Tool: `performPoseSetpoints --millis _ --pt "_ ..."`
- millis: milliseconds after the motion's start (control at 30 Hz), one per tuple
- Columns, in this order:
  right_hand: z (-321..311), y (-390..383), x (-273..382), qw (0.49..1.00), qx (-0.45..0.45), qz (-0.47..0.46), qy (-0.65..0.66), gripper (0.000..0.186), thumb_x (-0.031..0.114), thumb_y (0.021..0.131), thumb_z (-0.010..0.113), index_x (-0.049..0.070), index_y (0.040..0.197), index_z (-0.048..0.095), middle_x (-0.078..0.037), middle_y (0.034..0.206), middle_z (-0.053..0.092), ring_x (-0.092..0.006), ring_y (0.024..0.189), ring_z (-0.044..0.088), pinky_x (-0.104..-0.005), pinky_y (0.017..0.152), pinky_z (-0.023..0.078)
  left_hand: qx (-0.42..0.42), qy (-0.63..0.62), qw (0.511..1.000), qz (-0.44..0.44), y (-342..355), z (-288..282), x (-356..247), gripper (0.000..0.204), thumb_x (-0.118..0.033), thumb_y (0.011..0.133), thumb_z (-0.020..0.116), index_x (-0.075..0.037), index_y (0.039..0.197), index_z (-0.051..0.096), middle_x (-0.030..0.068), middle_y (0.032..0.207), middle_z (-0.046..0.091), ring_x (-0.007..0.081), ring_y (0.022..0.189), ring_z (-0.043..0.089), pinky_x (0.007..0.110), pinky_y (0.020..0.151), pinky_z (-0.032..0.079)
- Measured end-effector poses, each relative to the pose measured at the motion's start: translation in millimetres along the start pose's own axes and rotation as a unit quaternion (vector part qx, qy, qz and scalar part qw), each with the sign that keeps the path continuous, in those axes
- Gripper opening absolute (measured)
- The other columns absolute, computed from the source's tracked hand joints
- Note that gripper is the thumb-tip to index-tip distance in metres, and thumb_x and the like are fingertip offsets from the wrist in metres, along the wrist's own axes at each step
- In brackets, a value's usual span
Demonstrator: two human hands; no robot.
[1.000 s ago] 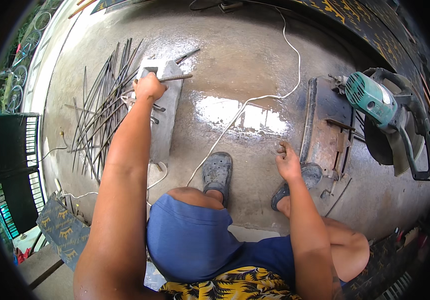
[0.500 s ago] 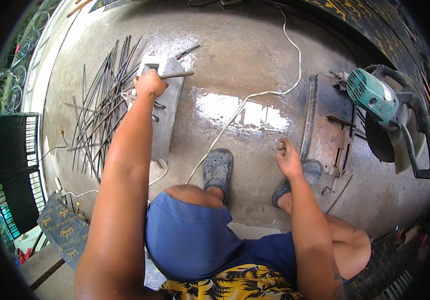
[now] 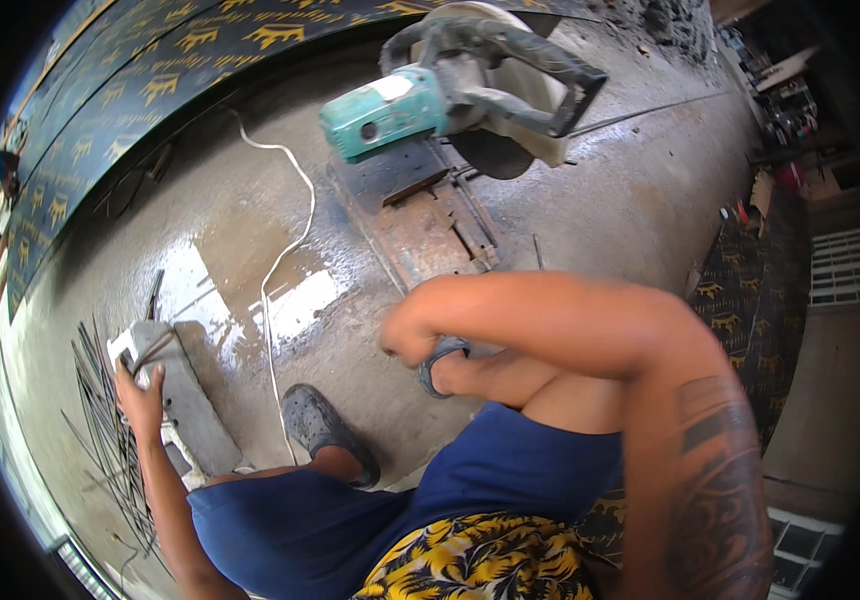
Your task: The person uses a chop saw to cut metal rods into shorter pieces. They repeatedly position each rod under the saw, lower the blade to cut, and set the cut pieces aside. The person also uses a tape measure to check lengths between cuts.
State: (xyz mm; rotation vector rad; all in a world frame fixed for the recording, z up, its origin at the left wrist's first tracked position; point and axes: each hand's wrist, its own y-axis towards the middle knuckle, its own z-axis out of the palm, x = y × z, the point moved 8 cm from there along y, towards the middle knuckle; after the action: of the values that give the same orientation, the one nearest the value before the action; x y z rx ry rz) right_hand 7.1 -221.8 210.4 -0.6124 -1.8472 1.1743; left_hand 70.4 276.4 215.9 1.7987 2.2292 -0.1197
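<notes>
Person seated over a wet concrete floor (image 3: 250, 250), seen from the head. The left hand (image 3: 140, 405) is at the far end of a grey hollow concrete block (image 3: 195, 400), its thumb spread away from the fingers; a short dark metal rod (image 3: 156, 348) lies over that end of the block, within the gap between thumb and fingers, though whether the hand touches it cannot be told. A heap of thin dark rods (image 3: 100, 425) lies along the outer side of the block. The right hand (image 3: 410, 335) is blurred, near the lower end of a rusty saw base (image 3: 435, 240); whether its fingers are pressed together cannot be told. Above the base stands the teal motor housing (image 3: 385, 112) of a cut-off saw. A white cord (image 3: 295, 200) crosses the floor between block and saw, passing just beside a dark clog (image 3: 322, 425).
</notes>
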Motion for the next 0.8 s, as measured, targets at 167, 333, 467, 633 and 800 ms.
performPoseSetpoints --millis 167,333,467,633,800 --pt "132 -66 -152 0.929 -0.059 0.075 0.357 0.039 0.021 0.089 0.062 0.007 0.125 0.07 -0.013 0.107 0.072 -0.0217 0.093 0.07 -0.0385 0.074 0.058 0.099 -0.257 0.96 -0.041 -75 -50 11 0.052 -0.015 0.097 0.069 0.004 0.143 0.053 0.0146 0.131 0.062 0.0247 0.12 0.058 0.036 0.106 0.044" --pt "330 -78 -289 0.523 -0.58 0.464 0.418 0.051 0.03 0.094 0.066 0.005 0.138 0.059 -0.019 0.135 0.062 -0.0342 0.119 0.063 -0.0449 0.1 0.051 0.176 -0.376 0.894 -0.171 -89 -97 30 0.045 -0.021 0.104 0.062 0.002 0.141 0.052 0.0112 0.123 0.062 0.0171 0.109 0.059 0.029 0.094 0.048" --pt "436 6 -265 0.416 -0.445 0.603 0.516 0.056 0.039 0.098 0.063 0.006 0.143 0.055 -0.018 0.147 0.053 -0.0369 0.138 0.047 -0.0486 0.114 0.038 0.222 -0.198 0.934 -0.197 -79 -118 -6 0.068 -0.034 0.1 0.061 -0.004 0.156 0.035 0.0197 0.14 0.058 0.0281 0.129 0.054 0.04 0.113 0.032" --pt "432 43 -254 0.331 -0.399 0.595 0.614 0.053 0.039 0.103 0.056 0.008 0.146 0.053 -0.018 0.153 0.048 -0.0337 0.144 0.041 -0.0491 0.12 0.029 0.161 -0.287 0.944 -0.009 -50 -81 -120 0.047 -0.022 0.104 0.061 0.002 0.143 0.05 0.0038 0.102 0.063 0.0127 0.086 0.059 0.026 0.08 0.047" --pt "386 23 -283 0.334 -0.505 0.508 0.612 0.049 0.034 0.106 0.05 0.003 0.144 0.051 -0.023 0.133 0.064 -0.0401 0.122 0.062 -0.0504 0.102 0.049 0.359 -0.172 0.916 -0.055 -61 -33 -148 0.057 -0.019 0.101 0.065 0.004 0.147 0.043 0.0071 0.095 0.064 0.0124 0.081 0.059 0.026 0.073 0.048"
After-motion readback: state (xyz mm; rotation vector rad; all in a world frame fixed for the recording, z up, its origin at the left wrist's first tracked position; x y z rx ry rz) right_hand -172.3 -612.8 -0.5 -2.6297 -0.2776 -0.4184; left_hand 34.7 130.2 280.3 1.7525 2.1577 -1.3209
